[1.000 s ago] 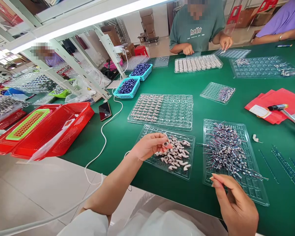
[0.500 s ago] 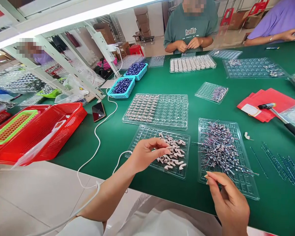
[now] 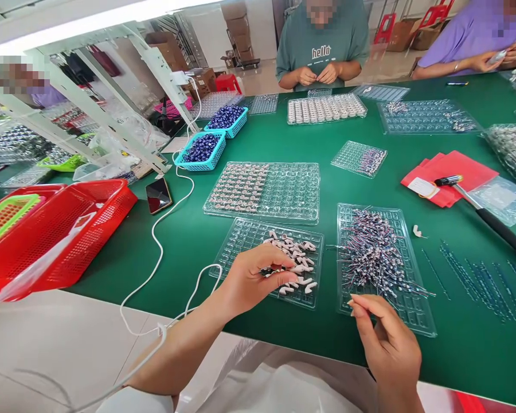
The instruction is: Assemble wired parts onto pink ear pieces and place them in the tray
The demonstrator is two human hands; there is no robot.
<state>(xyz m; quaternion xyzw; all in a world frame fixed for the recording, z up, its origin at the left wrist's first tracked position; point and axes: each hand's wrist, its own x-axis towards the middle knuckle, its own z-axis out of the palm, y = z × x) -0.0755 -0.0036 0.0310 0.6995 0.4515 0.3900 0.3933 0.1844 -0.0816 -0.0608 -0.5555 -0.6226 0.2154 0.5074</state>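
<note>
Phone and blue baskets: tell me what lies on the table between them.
In the head view, a white cable snakes over the green table between the phone and the nearer blue basket; otherwise that stretch is bare.

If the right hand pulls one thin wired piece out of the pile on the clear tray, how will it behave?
The wired pieces lie crossed in a tangle, so neighbours would probably drag along. Their leads look thin, likely bendable and light. The clear tray looks flimsy and may slide on the green table. The right hand is at its near edge.
</note>
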